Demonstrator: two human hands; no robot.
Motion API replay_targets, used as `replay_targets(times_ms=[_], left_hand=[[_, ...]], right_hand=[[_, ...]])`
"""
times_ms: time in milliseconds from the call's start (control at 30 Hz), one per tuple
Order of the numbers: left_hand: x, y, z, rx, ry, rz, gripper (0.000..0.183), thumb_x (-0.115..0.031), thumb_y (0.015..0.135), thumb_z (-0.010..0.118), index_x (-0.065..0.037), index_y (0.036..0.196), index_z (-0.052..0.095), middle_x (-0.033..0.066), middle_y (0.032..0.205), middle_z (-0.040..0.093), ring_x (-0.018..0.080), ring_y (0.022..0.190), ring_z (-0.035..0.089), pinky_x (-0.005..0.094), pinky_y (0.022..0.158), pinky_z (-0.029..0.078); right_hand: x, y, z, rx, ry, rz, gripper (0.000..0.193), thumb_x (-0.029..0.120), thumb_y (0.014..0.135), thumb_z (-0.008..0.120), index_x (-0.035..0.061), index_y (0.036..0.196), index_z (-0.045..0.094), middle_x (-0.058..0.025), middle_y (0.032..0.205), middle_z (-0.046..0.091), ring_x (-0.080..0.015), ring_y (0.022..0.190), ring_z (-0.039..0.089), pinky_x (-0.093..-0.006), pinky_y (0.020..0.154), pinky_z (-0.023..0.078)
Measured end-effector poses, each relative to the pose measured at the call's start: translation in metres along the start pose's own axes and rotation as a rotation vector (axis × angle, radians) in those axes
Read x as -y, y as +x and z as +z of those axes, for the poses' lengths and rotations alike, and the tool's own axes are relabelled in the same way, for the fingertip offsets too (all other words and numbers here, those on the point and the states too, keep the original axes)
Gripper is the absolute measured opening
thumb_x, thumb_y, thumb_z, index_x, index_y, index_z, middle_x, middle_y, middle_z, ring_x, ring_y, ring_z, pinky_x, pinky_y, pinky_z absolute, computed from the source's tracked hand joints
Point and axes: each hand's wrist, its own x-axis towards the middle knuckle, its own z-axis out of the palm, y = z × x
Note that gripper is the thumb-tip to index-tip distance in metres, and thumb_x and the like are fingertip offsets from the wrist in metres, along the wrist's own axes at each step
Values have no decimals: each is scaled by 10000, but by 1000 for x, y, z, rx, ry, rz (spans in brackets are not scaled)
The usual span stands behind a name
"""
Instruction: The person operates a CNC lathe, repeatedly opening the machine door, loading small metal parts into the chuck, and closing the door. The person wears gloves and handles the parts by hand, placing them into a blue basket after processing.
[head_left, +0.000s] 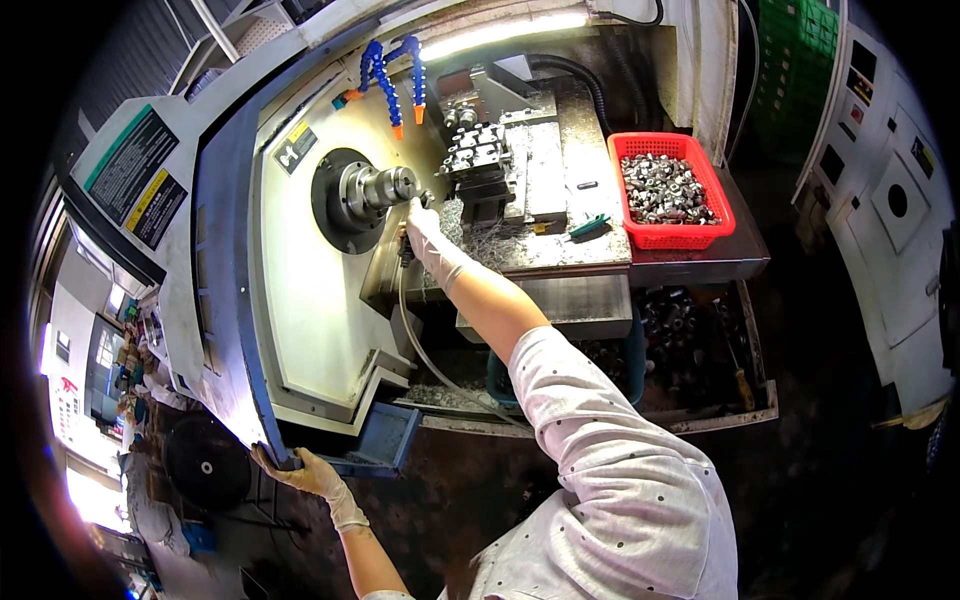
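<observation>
My right hand (428,232), in a pale glove, reaches into the lathe beside the spindle chuck (378,188). Its fingers are closed around what looks like an air gun, mostly hidden by the hand. A dark metal end shows above the fingers, and a dark fitting (405,250) with a pale hose (412,335) hangs below. The round metal nose of the chuck is just left of my fingertips. Low on the left, my gloved left hand (312,478) grips the lower corner of the blue-edged machine door (235,310), fingers curled over its edge.
Right of the chuck stands a tool block (475,150) on a chip-strewn slide. A red basket (680,235) of small metal parts sits farther right, near a green-handled tool (590,226). Blue coolant nozzles (378,80) hang above. Below is a tray (720,415) with more parts.
</observation>
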Motion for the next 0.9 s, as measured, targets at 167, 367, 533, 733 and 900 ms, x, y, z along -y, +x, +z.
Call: replay_targets(times_ms=[167,367,533,733,900], left_hand=[[-8,-1,6,12,-51,-25,564,119,581,357,-25,1114,240,126,1150,265,252,1063,265,364,895,185],[3,-3,0,6,-17,18,563,122,580,355,-19,1113,239,127,1151,263,252,1065,262,362,896,181],[-6,3,1,20,-43,-9,564,118,582,350,-14,1116,230,132,1152,259,249,1067,259,360,897,177],[-10,2,9,46,-43,-57,560,113,581,365,-6,1111,225,140,1155,256,257,1077,243,361,900,159],[-10,-3,9,27,51,-51,520,80,622,414,15,1104,230,166,1135,276,272,1053,283,353,884,210]], right_hand=[[-15,33,-4,-88,-90,-170,354,324,745,397,-3,627,465,-78,478,436,-172,336,399,-309,341,324],[-4,10,-4,39,-43,-11,329,318,754,384,6,656,412,-68,447,414,-166,324,390,-294,316,349],[-14,37,0,-29,-191,-130,339,327,748,392,10,632,424,-65,447,412,-170,335,389,-296,331,337],[45,-38,-38,233,-106,-36,262,277,763,404,19,730,435,-81,540,459,-168,403,437,-279,391,381],[72,-159,-214,-51,-465,-914,227,185,779,383,38,935,456,-72,763,515,-135,690,489,-265,640,400]])
